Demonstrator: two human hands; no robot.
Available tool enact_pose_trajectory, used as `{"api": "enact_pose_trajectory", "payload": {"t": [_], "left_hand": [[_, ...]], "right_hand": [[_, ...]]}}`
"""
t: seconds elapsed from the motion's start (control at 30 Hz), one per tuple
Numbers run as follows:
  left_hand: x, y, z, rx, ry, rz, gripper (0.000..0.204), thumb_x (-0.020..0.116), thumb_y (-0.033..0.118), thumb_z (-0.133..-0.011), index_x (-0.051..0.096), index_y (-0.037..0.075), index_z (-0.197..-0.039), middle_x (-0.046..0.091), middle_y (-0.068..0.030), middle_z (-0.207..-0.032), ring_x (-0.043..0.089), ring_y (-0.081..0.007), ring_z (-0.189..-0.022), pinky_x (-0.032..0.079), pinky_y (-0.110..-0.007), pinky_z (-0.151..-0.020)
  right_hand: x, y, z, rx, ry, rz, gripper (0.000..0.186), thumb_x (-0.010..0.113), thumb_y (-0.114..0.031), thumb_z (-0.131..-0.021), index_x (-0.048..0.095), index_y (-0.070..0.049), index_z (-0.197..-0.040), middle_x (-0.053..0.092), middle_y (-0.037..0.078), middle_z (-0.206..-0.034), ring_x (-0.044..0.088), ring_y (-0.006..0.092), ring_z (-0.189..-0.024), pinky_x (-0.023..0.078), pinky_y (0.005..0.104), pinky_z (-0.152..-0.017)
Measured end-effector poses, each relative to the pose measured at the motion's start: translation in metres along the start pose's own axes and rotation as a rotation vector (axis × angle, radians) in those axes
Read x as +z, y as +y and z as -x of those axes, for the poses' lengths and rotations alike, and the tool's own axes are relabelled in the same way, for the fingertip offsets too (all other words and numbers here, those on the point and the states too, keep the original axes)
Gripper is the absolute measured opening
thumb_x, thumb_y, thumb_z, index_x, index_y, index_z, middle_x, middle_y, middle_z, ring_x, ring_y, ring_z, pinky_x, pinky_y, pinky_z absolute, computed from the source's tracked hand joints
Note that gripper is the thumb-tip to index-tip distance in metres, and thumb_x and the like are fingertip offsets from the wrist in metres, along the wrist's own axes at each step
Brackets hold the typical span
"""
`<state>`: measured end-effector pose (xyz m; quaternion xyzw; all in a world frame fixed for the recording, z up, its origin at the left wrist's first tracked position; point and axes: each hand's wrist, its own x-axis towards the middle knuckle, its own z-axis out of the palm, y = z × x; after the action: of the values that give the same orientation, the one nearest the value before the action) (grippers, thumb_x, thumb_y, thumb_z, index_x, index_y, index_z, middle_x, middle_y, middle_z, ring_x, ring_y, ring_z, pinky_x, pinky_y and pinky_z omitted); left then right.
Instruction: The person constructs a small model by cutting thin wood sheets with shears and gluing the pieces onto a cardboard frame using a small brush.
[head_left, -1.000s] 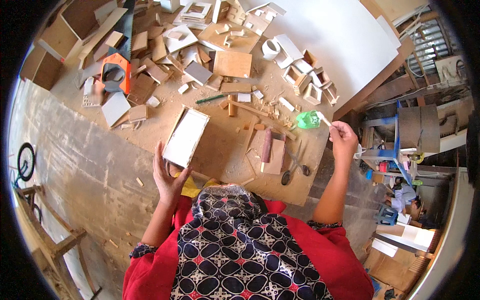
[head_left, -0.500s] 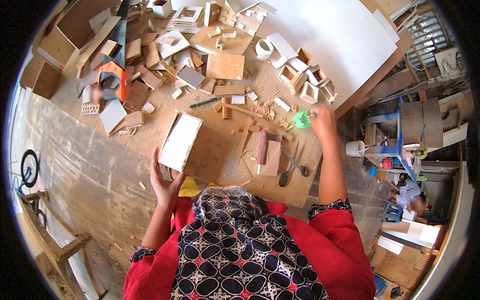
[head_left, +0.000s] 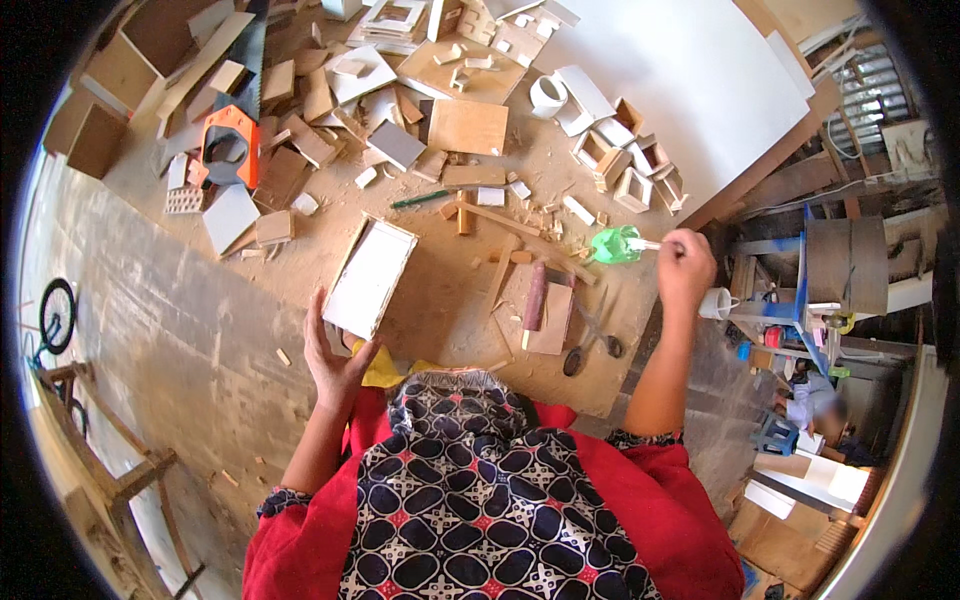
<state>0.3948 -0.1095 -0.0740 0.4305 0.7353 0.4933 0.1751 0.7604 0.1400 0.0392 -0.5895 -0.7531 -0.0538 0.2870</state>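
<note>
Spreading across the far side of the table (head_left: pixel 440 290), wood scraps (head_left: pixel 310 145) are surrounding a saw (head_left: pixel 229 117). Nearer the person, the box (head_left: pixel 372 275) is showing its white face just ahead of the left hand (head_left: pixel 338 360), whose thumb and fingers are clasping its near end. Scissors (head_left: pixel 592 337) are lying farther right. Beyond them, the green cup (head_left: pixel 613 246) is standing just left of the right hand (head_left: pixel 686 268), whose fingertips are pinching a stick (head_left: pixel 648 245); I can't tell how deep its tip is going.
</note>
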Motion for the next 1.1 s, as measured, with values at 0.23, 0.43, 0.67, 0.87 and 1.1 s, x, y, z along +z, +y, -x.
{"api": "enact_pose_trajectory", "payload": {"t": [0.23,0.43,0.67,0.87,1.1], "left_hand": [[0.001,-0.006,0.000,0.003,0.009,-0.005,0.090,0.082,0.014,-0.059,0.038,0.000,-0.136,0.049,-0.0179,-0.132,0.047,-0.0330,-0.122,0.036,-0.040,-0.104],[-0.005,0.000,-0.002,-0.008,-0.043,-0.009,0.092,0.083,0.015,-0.059,0.037,0.000,-0.138,0.047,-0.0164,-0.136,0.044,-0.0293,-0.127,0.032,-0.038,-0.107],[-0.003,-0.007,-0.001,0.012,-0.018,-0.045,0.091,0.083,0.021,-0.057,0.040,0.003,-0.135,0.049,-0.0150,-0.132,0.044,-0.0351,-0.123,0.034,-0.044,-0.104],[-0.003,-0.008,0.000,0.020,-0.016,-0.027,0.091,0.083,0.023,-0.057,0.040,0.005,-0.136,0.049,-0.0145,-0.132,0.043,-0.0346,-0.124,0.032,-0.044,-0.105],[-0.003,-0.007,-0.001,0.027,-0.018,-0.036,0.089,0.081,0.020,-0.057,0.040,0.005,-0.135,0.049,-0.0148,-0.132,0.042,-0.0343,-0.125,0.032,-0.044,-0.105]], "right_hand": [[-0.009,-0.090,0.032,0.324,-0.362,-1.032,0.006,0.061,-0.008,-0.087,0.063,-0.002,-0.089,0.061,0.003,-0.084,0.057,0.0090,-0.073,0.049,0.0235,-0.061],[0.036,-0.177,0.091,0.210,-0.698,-1.361,0.009,0.061,0.003,-0.086,0.061,0.001,-0.095,0.059,0.007,-0.093,0.059,0.0102,-0.079,0.051,0.0221,-0.069],[0.047,-0.200,0.116,0.091,-0.757,-1.333,0.012,0.064,0.008,-0.082,0.061,0.000,-0.090,0.059,0.007,-0.095,0.060,0.0114,-0.085,0.050,0.0218,-0.072],[0.055,-0.200,0.126,0.040,-0.710,-1.287,0.011,0.066,0.005,-0.081,0.062,-0.001,-0.088,0.059,0.007,-0.095,0.060,0.0115,-0.084,0.049,0.0220,-0.069],[0.058,-0.195,0.121,-0.033,-0.571,-1.150,0.011,0.067,0.007,-0.078,0.064,0.000,-0.085,0.062,0.009,-0.091,0.062,0.0163,-0.080,0.051,0.0253,-0.070]]}}
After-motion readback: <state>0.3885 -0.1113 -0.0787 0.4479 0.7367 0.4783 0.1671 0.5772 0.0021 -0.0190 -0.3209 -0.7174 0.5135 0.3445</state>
